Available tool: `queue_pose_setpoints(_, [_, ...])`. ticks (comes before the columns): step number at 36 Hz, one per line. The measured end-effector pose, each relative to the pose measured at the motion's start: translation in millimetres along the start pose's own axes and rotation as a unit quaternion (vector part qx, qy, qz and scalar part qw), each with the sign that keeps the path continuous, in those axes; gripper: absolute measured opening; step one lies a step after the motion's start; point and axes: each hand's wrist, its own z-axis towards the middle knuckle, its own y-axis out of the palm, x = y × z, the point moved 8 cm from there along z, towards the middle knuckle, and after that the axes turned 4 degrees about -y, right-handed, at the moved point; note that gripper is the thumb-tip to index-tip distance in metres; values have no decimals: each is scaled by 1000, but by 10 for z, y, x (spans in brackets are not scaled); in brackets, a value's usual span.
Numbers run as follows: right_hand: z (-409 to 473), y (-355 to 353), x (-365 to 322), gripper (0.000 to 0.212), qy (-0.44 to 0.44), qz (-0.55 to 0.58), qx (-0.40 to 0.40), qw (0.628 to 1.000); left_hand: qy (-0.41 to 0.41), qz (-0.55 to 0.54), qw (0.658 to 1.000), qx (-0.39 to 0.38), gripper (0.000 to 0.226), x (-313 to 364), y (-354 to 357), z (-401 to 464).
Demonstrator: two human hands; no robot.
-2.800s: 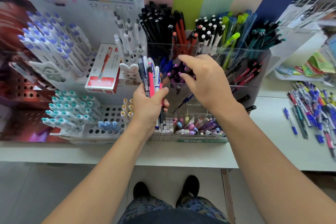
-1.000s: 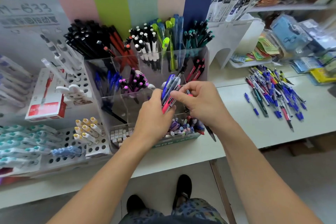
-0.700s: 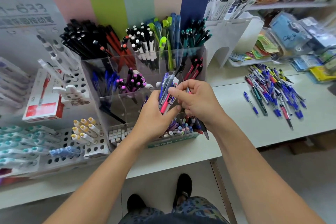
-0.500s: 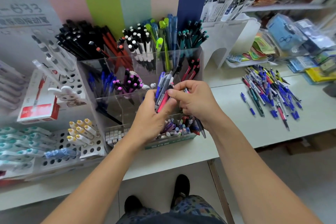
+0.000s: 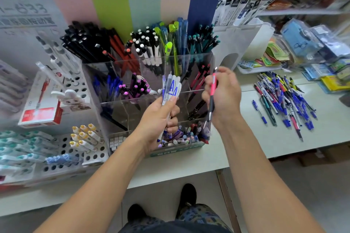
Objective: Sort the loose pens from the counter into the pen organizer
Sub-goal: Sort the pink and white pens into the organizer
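My left hand grips a bundle of white and blue pens upright in front of the clear tiered pen organizer. My right hand holds a single pink pen nearly vertical, tip down, beside the organizer's right compartments of red and black pens. A pile of loose pens, mostly blue, lies on the white counter to the right.
Perforated white racks with capped pens and a red and white box stand left of the organizer. A white stand and packaged goods fill the shelf at back right. My shoes show below the counter edge.
My right hand pulled the pink pen out of the bundle and moved right, away from my left hand. The view has shifted slightly left.
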Motion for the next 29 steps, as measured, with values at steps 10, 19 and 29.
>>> queue_pose_setpoints(10, [446, -46, -541, 27, -251, -3, 195, 948, -21, 57, 998, -16, 17, -15, -45, -54])
queue_pose_setpoints(19, [404, 247, -334, 38, -385, -163, 175, 891, -22, 92, 995, -37, 21, -33, -103, -152])
queue_pose_setpoints(29, [318, 179, 150, 48, -395, -370, 88, 836, -15, 26, 999, -37, 41, -9, -281, -176])
